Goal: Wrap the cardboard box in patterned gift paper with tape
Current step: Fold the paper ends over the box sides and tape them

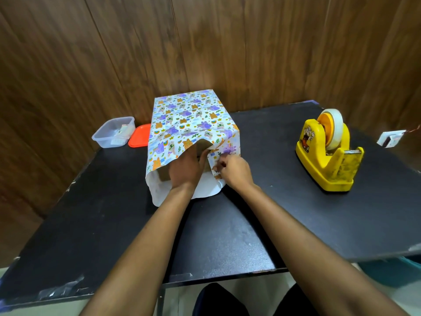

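Two hands work at the near end of the box [203, 145], which stands about mid-bench with its top and sides covered in gift paper [186, 115] and this end open, with bare cardboard showing under the overhang. The left hand [185, 167] lies flat against that cardboard, fingers straight and reaching up beneath the top flap. The right hand [234, 171], just right of it, pinches the edge of the side flap between thumb and fingertips, holding it in towards the box's middle. Below both, the paper's white underside curls loose on the bench [227, 224] in front of the box.

Right of the box, well apart, sits a yellow tape dispenser [328, 151]. Left of the box are a clear plastic tub [113, 132] and an orange lid [139, 136], the lid just beside the paper. Behind the box rises a wood-panelled wall [250, 42].

Risks, as I judge them: neither hand carries tape, so one must let go to reach the dispenser — the flap may spring open then. Pulling the pinched edge hard could tear it or skew the crease. The left hand might also get trapped under the folded flap.
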A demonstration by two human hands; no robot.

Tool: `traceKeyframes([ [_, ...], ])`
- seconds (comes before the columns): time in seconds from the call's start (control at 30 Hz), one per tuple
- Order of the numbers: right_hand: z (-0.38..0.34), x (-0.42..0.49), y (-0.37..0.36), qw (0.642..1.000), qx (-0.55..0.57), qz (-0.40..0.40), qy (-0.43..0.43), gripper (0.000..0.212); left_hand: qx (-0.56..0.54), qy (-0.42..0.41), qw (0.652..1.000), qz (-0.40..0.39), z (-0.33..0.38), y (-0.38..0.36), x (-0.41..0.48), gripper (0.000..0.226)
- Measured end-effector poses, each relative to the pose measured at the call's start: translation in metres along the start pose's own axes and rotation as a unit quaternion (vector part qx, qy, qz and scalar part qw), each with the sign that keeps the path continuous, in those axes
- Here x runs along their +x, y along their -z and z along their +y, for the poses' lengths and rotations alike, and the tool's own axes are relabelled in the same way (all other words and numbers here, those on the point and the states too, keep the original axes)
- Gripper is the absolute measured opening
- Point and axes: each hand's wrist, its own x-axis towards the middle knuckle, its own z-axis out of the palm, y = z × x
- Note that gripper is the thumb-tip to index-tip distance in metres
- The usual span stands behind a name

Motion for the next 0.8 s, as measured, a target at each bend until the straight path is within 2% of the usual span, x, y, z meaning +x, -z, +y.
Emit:
traceKeyframes([
  [0.13,-0.007,-0.004,0.000,0.998,-0.047,-0.015,0.047,0.024,-0.010,-0.004,1.000,0.008,0.002,0.003,0.000,0.057],
  [0.2,-0.007,-0.006,0.005,0.999,-0.028,-0.011,0.034,0.022,-0.002,-0.008,1.000,-0.003,0.002,0.004,0.000,0.058],
  [0.27,0.002,-0.005,0.014,0.997,0.061,0.032,-0.018,0.019,0.001,0.002,1.000,-0.010,0.002,0.005,0.000,0.061],
  [0.37,0.023,-0.002,0.030,0.973,0.186,0.087,-0.101,0.014,0.005,0.025,0.999,-0.027,0.002,0.007,-0.005,0.068],
  [0.43,0.033,-0.002,0.036,0.952,0.274,0.068,-0.122,0.019,0.014,0.017,0.999,-0.045,0.002,0.008,-0.012,0.070],
  [0.5,0.038,-0.004,0.039,0.933,0.338,0.034,-0.119,0.025,0.035,-0.029,0.999,0.001,0.000,0.007,-0.021,0.070],
  [0.57,0.040,-0.006,0.036,0.937,0.334,0.001,-0.103,0.020,0.075,-0.052,0.995,0.036,-0.002,0.002,-0.030,0.075],
  [0.63,0.041,-0.006,0.031,0.957,0.279,0.004,-0.085,0.014,0.091,-0.046,0.994,0.037,-0.001,0.001,-0.033,0.080],
  [0.73,0.040,-0.003,0.023,0.964,0.223,0.101,-0.106,0.006,0.100,-0.012,0.995,0.022,0.006,-0.001,-0.028,0.080],
  [0.8,0.043,0.003,0.021,0.959,0.218,0.128,-0.127,0.018,0.103,0.014,0.994,0.013,0.015,0.002,-0.028,0.082],
])
